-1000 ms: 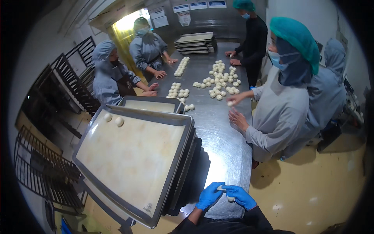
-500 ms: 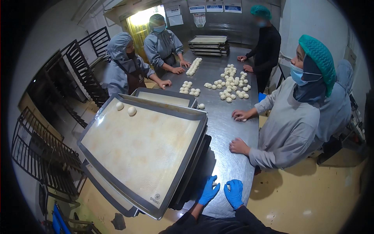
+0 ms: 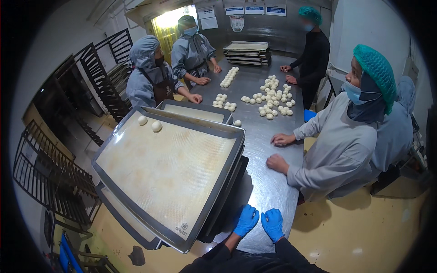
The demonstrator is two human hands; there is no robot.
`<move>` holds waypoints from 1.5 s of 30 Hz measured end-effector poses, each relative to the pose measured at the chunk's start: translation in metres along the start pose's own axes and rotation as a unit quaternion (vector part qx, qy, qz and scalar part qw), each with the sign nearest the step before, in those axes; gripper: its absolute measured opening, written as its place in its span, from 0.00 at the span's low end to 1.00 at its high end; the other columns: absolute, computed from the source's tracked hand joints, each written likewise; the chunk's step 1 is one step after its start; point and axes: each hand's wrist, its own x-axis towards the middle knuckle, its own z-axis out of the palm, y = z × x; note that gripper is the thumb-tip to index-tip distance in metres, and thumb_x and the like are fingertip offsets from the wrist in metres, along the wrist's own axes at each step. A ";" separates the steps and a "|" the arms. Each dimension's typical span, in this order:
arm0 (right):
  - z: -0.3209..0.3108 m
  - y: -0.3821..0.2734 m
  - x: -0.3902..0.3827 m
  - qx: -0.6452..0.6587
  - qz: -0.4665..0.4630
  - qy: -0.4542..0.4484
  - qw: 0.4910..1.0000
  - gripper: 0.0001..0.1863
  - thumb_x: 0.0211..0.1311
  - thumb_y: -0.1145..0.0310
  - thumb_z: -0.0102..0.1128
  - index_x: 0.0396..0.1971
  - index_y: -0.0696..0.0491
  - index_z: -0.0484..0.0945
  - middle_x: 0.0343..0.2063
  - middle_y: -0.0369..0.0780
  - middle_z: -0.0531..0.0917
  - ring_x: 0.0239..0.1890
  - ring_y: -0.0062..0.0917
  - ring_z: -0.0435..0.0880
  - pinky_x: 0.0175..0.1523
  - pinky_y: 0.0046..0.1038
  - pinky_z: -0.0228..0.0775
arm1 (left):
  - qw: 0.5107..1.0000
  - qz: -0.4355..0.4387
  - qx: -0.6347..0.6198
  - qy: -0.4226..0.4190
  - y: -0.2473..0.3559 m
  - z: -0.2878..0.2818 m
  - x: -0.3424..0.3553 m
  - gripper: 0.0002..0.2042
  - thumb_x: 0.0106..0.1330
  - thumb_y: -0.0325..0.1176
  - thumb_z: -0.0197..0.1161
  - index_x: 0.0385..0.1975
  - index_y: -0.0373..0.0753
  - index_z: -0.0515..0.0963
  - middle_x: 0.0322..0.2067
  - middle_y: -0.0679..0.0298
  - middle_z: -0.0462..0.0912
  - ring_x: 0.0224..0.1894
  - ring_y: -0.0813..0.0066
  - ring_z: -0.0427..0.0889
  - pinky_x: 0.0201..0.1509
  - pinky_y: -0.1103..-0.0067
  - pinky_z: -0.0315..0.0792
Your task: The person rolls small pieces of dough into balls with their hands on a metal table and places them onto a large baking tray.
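My left hand (image 3: 247, 219) and my right hand (image 3: 272, 224), both in blue gloves, rest curled at the steel table's near end. Their fingers hide whatever they may hold. Just left of them leans the top baking tray (image 3: 103, 154) of a stack, lined with a cream mat. Two white dough balls (image 3: 156, 125) lie near that tray's far left corner. Farther along the steel table (image 3: 267, 191) are a loose cluster of several dough balls (image 3: 273, 93), a tight row (image 3: 230, 75) and a smaller group (image 3: 220, 101).
Co-workers stand along both sides: two people (image 3: 148, 77) at left, a person in a green cap (image 3: 341, 150) at near right, a person in black (image 3: 314, 59) beyond, another behind at right. Trays (image 3: 247, 53) are stacked at the far end. Metal racks (image 3: 54, 168) stand left.
My hands have drawn apart and curled, the dough between them no longer showing. The near-right person's hands have lowered onto the table, that person's dough ball now out of sight. The view has shifted.
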 end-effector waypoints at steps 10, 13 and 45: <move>0.005 0.009 0.015 0.122 0.136 0.063 0.981 0.21 0.64 0.67 0.68 0.13 0.58 0.75 0.15 0.49 0.75 0.17 0.43 0.75 0.27 0.43 0.61 | 0.991 0.101 0.093 0.004 -0.011 0.010 0.005 0.14 0.66 0.34 0.65 0.19 0.39 0.73 0.17 0.55 0.72 0.21 0.52 0.74 0.27 0.59 0.66; 0.006 0.011 0.011 0.101 0.155 0.036 0.982 0.19 0.65 0.64 0.69 0.15 0.56 0.78 0.16 0.47 0.77 0.19 0.41 0.77 0.28 0.42 0.62 | 0.993 0.095 0.077 -0.004 -0.007 0.004 0.005 0.15 0.66 0.35 0.65 0.18 0.39 0.74 0.16 0.53 0.72 0.18 0.50 0.75 0.24 0.59 0.67; -0.007 -0.003 -0.022 0.096 0.023 -0.040 0.994 0.07 0.55 0.73 0.69 0.33 0.53 0.80 0.33 0.43 0.81 0.42 0.41 0.79 0.49 0.40 0.72 | 0.986 -0.014 0.089 -0.142 0.028 -0.020 -0.017 0.07 0.64 0.37 0.65 0.32 0.41 0.83 0.32 0.54 0.79 0.38 0.51 0.78 0.45 0.59 0.70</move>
